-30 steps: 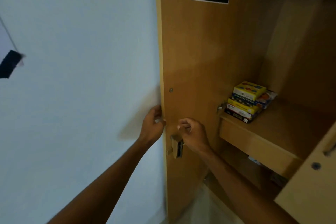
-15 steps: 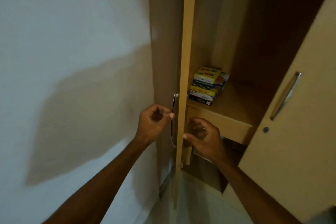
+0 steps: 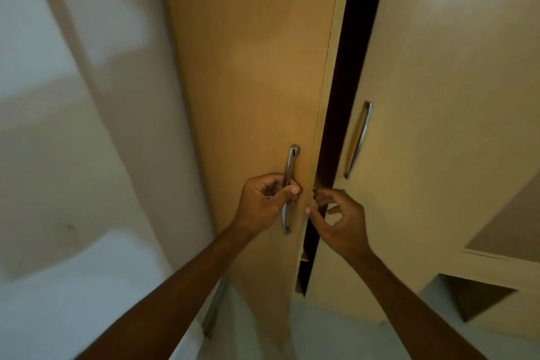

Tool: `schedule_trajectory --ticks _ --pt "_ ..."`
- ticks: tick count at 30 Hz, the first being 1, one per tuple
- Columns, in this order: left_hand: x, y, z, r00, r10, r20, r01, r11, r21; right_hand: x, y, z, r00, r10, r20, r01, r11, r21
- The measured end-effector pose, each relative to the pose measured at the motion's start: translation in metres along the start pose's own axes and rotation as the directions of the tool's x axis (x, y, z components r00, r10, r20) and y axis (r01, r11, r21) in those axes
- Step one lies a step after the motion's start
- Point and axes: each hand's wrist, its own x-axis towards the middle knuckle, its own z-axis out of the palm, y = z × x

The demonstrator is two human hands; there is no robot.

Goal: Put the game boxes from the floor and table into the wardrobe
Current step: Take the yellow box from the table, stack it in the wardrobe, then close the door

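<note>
The wardrobe's left door (image 3: pixel 251 82) is swung almost closed, leaving a narrow dark gap (image 3: pixel 347 73) beside the pale right door (image 3: pixel 455 96). My left hand (image 3: pixel 264 202) is wrapped around the left door's metal handle (image 3: pixel 289 172). My right hand (image 3: pixel 340 218) hovers at the door's free edge with its fingers spread and curled, holding nothing. The game boxes are hidden behind the doors.
The right door carries its own metal handle (image 3: pixel 358 139). A pale wall (image 3: pixel 73 126) runs along the left. Another pale cabinet face with an angular recess (image 3: pixel 473 298) stands at the lower right. Light floor (image 3: pixel 336 333) shows below the doors.
The left door has swung from wide open to nearly closed, hiding the stacked game boxes on the shelf. My left hand moved from the door's edge onto its handle.
</note>
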Motion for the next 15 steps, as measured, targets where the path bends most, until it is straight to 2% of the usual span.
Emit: schedule_trajectory --ticks 4,7,11,15 --pt "0.042 -0.016 0.041 0.999 -0.036 0.0 0.036 0.998 -0.042 0.035 0.031 -0.014 1.0 0.01 -0.011 -0.011 0.997 -0.074" --pt "0.067 -0.031 0.06 0.999 -0.05 -0.012 0.049 0.997 -0.054 0.06 0.05 -0.017 0.998 -0.024 -0.065 0.009 0.975 -0.223" --pt "0.101 -0.049 0.08 0.997 -0.078 -0.011 0.077 0.995 -0.063 0.089 0.073 -0.023 0.966 -0.141 -0.216 0.003 0.843 -0.537" --pt "0.128 -0.064 0.097 0.993 -0.115 -0.023 0.113 0.99 -0.079 0.118 0.09 -0.027 0.951 -0.136 -0.276 -0.067 0.783 -0.618"
